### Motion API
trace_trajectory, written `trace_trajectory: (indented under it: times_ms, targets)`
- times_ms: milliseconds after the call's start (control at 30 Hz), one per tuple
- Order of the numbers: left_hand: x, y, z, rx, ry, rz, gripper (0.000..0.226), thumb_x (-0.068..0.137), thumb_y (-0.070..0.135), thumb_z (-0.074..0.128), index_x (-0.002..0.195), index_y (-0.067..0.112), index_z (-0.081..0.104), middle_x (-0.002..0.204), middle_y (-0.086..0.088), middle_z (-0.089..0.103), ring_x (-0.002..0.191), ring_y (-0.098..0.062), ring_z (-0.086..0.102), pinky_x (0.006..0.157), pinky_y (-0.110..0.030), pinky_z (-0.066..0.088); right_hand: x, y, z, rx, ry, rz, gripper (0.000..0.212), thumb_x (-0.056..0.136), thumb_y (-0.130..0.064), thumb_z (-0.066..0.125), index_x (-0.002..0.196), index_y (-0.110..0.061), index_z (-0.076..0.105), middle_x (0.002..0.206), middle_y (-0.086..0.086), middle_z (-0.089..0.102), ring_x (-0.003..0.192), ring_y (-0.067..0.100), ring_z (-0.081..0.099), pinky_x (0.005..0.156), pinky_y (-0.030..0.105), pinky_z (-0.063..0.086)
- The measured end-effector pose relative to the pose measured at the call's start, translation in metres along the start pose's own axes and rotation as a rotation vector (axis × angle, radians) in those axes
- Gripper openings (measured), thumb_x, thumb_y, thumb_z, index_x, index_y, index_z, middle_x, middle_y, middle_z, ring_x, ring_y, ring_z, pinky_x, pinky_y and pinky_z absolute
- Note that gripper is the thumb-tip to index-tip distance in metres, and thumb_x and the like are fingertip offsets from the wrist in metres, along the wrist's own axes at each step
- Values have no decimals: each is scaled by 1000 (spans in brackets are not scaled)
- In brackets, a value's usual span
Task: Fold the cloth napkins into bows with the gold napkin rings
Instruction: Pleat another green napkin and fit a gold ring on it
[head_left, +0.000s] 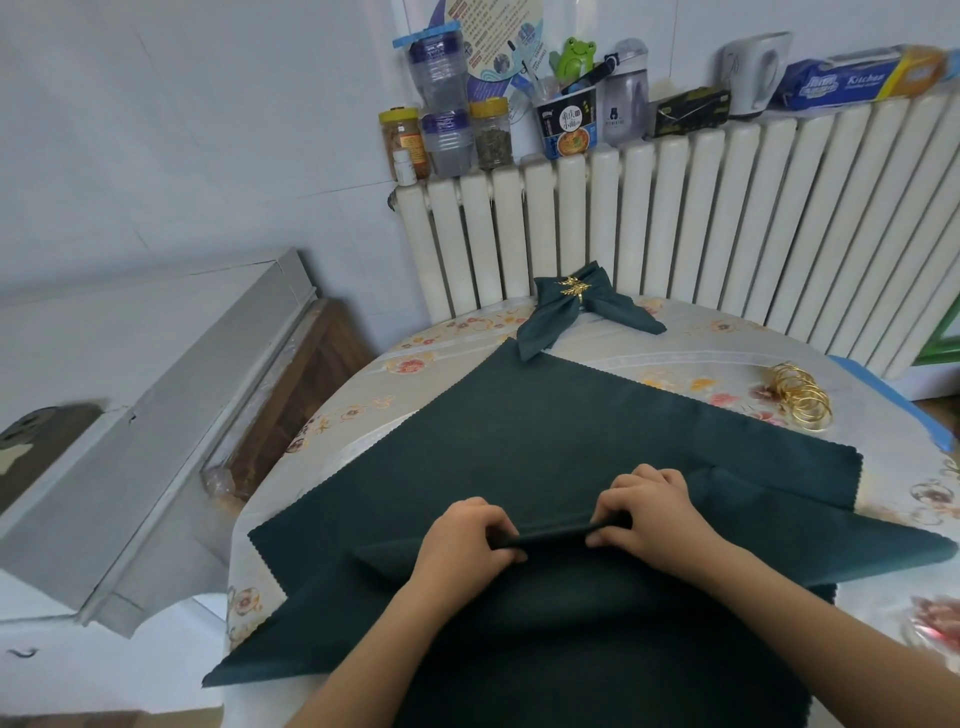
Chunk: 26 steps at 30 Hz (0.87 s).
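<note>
A large dark green napkin (545, 431) lies spread on the round table (675, 358), one corner pointing away from me. Its near edge is rolled into a narrow fold (556, 535). My left hand (467, 540) pinches the left part of that fold. My right hand (649, 519) pinches the right part, thumb under and fingers curled over. A finished green bow (576, 312) with a gold leaf ring sits at the table's far edge. A pile of gold napkin rings (800, 397) lies at the far right. More green cloth lies under my forearms.
A white radiator (701, 218) stands behind the table, its top holding jars, bottles, a noodle cup, a kettle and a box of wrap. A grey cabinet (156, 415) stands at the left. The tablecloth is pale with a flower print.
</note>
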<state>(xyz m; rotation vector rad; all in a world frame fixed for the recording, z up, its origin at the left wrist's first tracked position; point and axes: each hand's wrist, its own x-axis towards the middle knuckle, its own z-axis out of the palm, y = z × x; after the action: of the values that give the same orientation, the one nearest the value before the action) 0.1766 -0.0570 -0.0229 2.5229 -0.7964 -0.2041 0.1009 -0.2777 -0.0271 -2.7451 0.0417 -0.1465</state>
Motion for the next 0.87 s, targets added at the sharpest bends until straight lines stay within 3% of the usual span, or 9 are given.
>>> trace_trajectory:
  times_ms: [133,267,367,434,501,567,734,868]
  targets:
    - [-11,1,-3,-89,-95,-56,12,76,41,73,81,31,69,85,13,54,77,-1,51,71,-17,43,-11,1,2,38,-56,40,16,78,-59,61,86,-45,62,91,-21,51,99,5,38,86,23,16]
    - [-15,5,-7,-92,-84,-82,29,84,52,62,83,25,73,84,9,57,78,-2,54,72,-19,44,-14,0,3,6,-42,79,30,89,-59,44,85,-37,65,98,-16,56,99,8,41,87,25,20]
    - [-14,6,-3,-107,-57,-108,11,77,40,74,74,30,70,82,11,53,76,-3,53,72,-20,46,-13,-5,4,1,-15,114,20,85,-55,55,73,-39,54,96,-16,53,100,8,41,85,24,21]
    - [-11,5,0,-71,-41,-104,16,72,39,78,78,30,66,88,11,49,89,-8,50,80,-23,44,-12,-10,7,-37,6,117,16,83,-51,61,87,-37,54,106,-14,47,109,10,38,91,25,23]
    - [-9,6,2,61,-24,-104,32,72,45,75,96,29,60,99,12,46,104,-10,42,87,-24,34,-10,-13,8,-71,-1,131,35,83,-48,61,115,-36,50,121,-13,42,119,13,35,99,29,22]
    - [-7,7,0,112,-34,-131,45,73,49,73,108,30,54,107,13,47,109,-9,40,87,-25,25,-8,-15,6,-105,-38,139,49,85,-48,59,130,-37,41,127,-12,43,123,14,34,102,30,21]
    - [-8,14,-4,207,-27,-53,32,75,48,71,98,26,64,101,8,55,104,-11,46,89,-25,23,-10,-19,3,-158,26,45,26,86,-45,59,107,-30,59,100,-12,43,110,12,39,97,26,19]
    - [-26,16,-2,227,123,107,21,80,37,69,93,21,63,98,9,54,96,-11,49,82,-20,27,-27,-17,0,-101,130,-52,18,86,-37,62,97,-22,61,101,-11,57,101,13,48,81,21,25]
